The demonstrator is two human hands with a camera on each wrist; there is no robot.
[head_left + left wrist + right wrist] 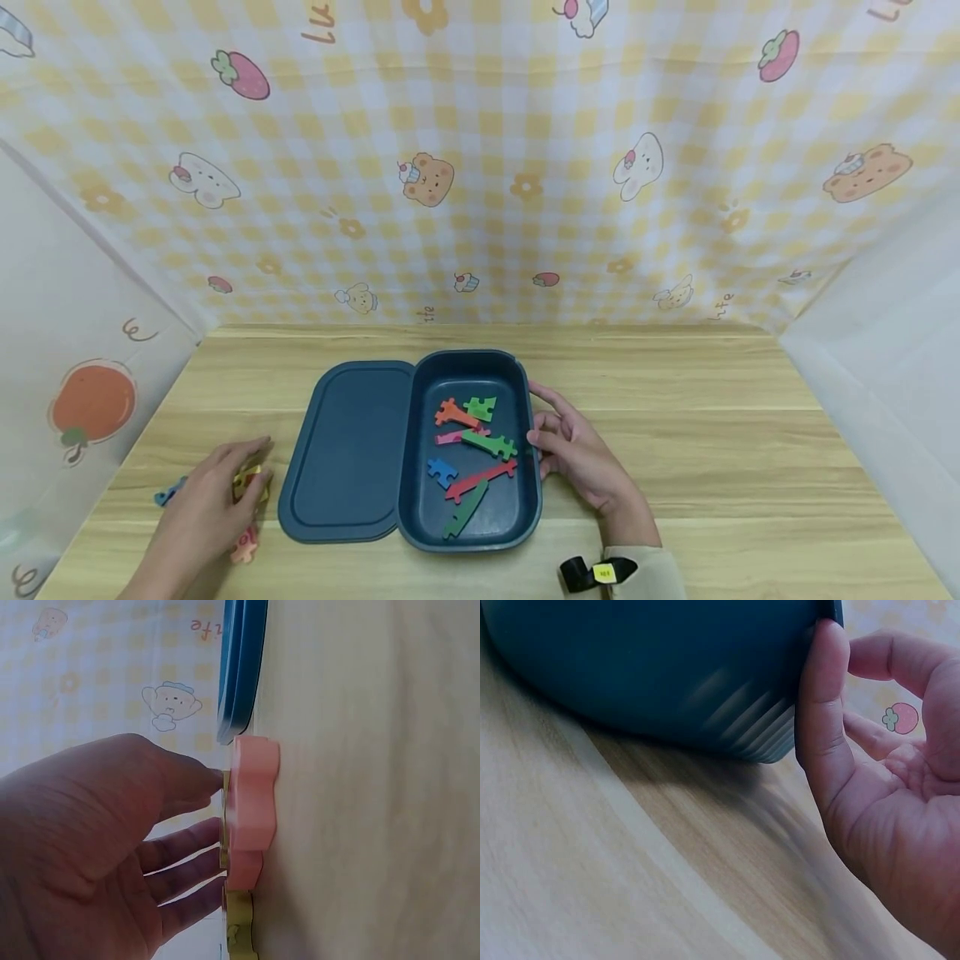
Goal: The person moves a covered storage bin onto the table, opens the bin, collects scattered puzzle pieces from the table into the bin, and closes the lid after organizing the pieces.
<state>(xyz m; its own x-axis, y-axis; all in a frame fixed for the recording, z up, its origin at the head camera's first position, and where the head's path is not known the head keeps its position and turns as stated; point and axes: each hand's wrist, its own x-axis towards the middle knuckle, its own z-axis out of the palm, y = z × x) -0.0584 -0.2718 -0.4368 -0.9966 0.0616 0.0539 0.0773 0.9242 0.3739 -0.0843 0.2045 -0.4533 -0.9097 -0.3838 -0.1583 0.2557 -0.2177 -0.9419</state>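
A dark blue box (469, 542) stands on the table with several jigsaw pieces inside, among them a red piece (480, 481), a dark green piece (466, 510) and a blue piece (442, 472). My right hand (581, 458) holds the box's right side, its thumb at the rim, as the right wrist view also shows. On the left, my left hand (213, 500) grips a yellow jigsaw piece (258, 483) between thumb and fingers, low over the table. Close by lie a pink piece (255, 799) and a blue piece (171, 492), both partly covered by this hand in the head view.
A dark blue lid (345, 454) lies flat against the box's left side, between the box and my left hand. The wooden table (720, 433) meets a checked curtain (495, 225) at the back. A black strap (600, 573) sits at my right wrist.
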